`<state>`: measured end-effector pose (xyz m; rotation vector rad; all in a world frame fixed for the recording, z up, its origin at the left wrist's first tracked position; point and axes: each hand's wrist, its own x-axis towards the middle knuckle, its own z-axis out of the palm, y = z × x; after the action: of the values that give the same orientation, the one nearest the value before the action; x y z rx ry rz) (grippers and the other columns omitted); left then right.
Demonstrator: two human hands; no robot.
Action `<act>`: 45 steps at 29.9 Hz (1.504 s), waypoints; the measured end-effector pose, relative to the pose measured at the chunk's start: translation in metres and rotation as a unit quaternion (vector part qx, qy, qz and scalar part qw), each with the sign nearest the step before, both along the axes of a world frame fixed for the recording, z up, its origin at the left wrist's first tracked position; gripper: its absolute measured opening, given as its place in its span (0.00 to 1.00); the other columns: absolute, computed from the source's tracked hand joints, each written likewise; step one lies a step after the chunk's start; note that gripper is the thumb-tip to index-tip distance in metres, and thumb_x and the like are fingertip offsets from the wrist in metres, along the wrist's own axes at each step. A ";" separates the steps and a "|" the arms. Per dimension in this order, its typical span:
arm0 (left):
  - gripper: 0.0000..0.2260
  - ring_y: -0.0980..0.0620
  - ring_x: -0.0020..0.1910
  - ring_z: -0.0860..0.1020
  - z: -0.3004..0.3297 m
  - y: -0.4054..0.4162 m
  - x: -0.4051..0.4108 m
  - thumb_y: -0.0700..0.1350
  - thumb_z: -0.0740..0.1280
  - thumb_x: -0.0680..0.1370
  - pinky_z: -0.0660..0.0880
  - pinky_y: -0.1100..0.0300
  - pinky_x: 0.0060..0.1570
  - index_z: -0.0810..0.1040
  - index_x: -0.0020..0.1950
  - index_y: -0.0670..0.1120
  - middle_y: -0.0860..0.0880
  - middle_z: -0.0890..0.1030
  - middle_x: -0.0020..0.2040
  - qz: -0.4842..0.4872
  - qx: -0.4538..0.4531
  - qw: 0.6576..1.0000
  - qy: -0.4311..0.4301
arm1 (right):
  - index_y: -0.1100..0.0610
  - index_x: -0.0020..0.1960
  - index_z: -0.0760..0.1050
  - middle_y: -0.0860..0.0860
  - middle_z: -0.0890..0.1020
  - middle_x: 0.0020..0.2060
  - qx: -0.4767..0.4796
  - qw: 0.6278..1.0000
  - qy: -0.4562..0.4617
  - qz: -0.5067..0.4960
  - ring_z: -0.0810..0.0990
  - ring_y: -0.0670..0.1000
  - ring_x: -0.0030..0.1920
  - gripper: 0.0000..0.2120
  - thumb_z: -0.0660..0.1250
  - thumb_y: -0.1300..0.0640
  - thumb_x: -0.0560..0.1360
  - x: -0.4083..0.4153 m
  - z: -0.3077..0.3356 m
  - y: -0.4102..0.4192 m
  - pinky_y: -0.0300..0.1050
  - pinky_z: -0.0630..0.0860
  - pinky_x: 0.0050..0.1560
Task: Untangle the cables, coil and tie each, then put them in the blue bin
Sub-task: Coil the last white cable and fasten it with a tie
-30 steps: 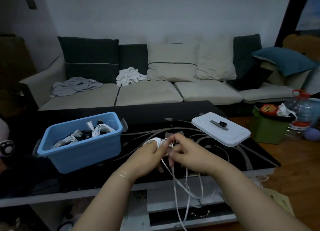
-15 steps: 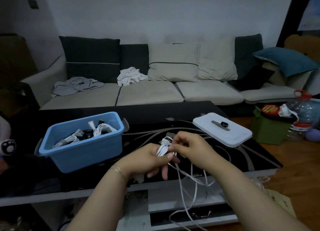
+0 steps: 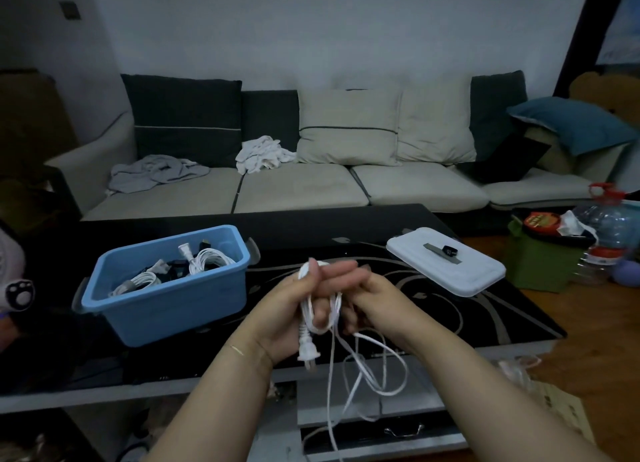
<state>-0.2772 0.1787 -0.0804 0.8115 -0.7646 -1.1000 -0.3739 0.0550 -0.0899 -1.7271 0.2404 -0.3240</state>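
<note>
Left hand: the left hand [image 3: 294, 309] is raised over the near edge of the table [image 3: 450, 309], fingers straight and pointing right, with white loops wound round them; the thumb points up against the loops.
Right hand: the right hand [image 3: 372, 300] sits just right of the left, touching it, fingers curled in behind the left hand's fingers; whether it pinches the cable there I cannot tell.
Cable: the white cable [image 3: 367, 368] is partly wound round the left hand; the rest hangs in loose loops below both hands, in front of the table's near edge and down past the shelf below.
Plug: a white plug [image 3: 307, 349] hangs from the loops just beside the left wrist, prongs pointing down.
Bin: the blue bin [image 3: 166, 302] stands on the table, left of the hands, near but not touching them.
Bin contents: coiled white cables [image 3: 207, 259] lie inside with some dark items too dim to name.
Lid: a white lid [image 3: 446, 271] lies flat on the table, right of the hands and a little farther off, with a small dark object [image 3: 450, 251] on top.
Beyond: a sofa [image 3: 298, 188] runs along the far side of the table, with crumpled cloths [image 3: 263, 155] on its seat.
</note>
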 end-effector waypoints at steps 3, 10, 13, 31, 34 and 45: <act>0.22 0.60 0.25 0.75 0.003 -0.002 0.007 0.53 0.58 0.75 0.74 0.71 0.30 0.77 0.60 0.40 0.44 0.82 0.59 0.074 -0.010 0.996 0.056 | 0.58 0.52 0.72 0.50 0.76 0.25 -0.090 0.995 0.035 0.001 0.75 0.50 0.27 0.10 0.56 0.53 0.83 0.000 -0.004 0.002 0.47 0.72 0.37; 0.22 0.55 0.38 0.83 0.003 0.000 0.014 0.35 0.63 0.73 0.78 0.68 0.34 0.70 0.67 0.36 0.41 0.80 0.61 0.148 -0.005 0.987 0.067 | 0.39 0.67 0.64 0.48 0.81 0.30 -0.261 0.956 0.133 0.036 0.81 0.46 0.35 0.18 0.60 0.53 0.80 -0.004 -0.007 0.012 0.49 0.81 0.45; 0.17 0.50 0.48 0.84 0.002 -0.003 0.012 0.33 0.58 0.79 0.79 0.64 0.37 0.69 0.68 0.37 0.42 0.80 0.61 0.172 0.008 0.984 0.050 | 0.41 0.55 0.68 0.45 0.81 0.31 -0.342 0.929 0.136 0.026 0.78 0.39 0.32 0.06 0.60 0.50 0.80 -0.006 -0.002 0.014 0.44 0.77 0.40; 0.19 0.58 0.73 0.63 -0.011 -0.006 0.006 0.52 0.57 0.82 0.60 0.64 0.68 0.69 0.70 0.45 0.55 0.64 0.75 0.243 0.204 0.783 -0.536 | 0.50 0.53 0.74 0.45 0.73 0.34 -0.511 0.852 0.110 -0.030 0.75 0.50 0.39 0.10 0.61 0.45 0.78 -0.013 0.016 0.019 0.44 0.65 0.37; 0.28 0.55 0.54 0.80 -0.001 0.000 -0.001 0.68 0.54 0.76 0.74 0.55 0.58 0.76 0.57 0.46 0.49 0.82 0.56 0.165 0.240 0.783 -0.550 | 0.50 0.52 0.71 0.47 0.77 0.36 -0.535 0.833 0.105 -0.092 0.77 0.52 0.43 0.12 0.63 0.42 0.75 -0.016 0.024 0.014 0.45 0.65 0.38; 0.09 0.57 0.20 0.70 0.004 0.007 0.002 0.45 0.63 0.81 0.67 0.67 0.24 0.74 0.43 0.44 0.48 0.79 0.30 -0.071 0.205 0.860 -0.462 | 0.53 0.43 0.71 0.49 0.72 0.24 -0.121 0.992 -0.010 -0.025 0.67 0.46 0.26 0.07 0.68 0.55 0.77 -0.012 0.012 -0.013 0.39 0.66 0.30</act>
<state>-0.2752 0.1854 -0.0762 1.7278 -1.4267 -0.9838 -0.3856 0.0423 -0.0781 -1.9584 0.2372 -0.4199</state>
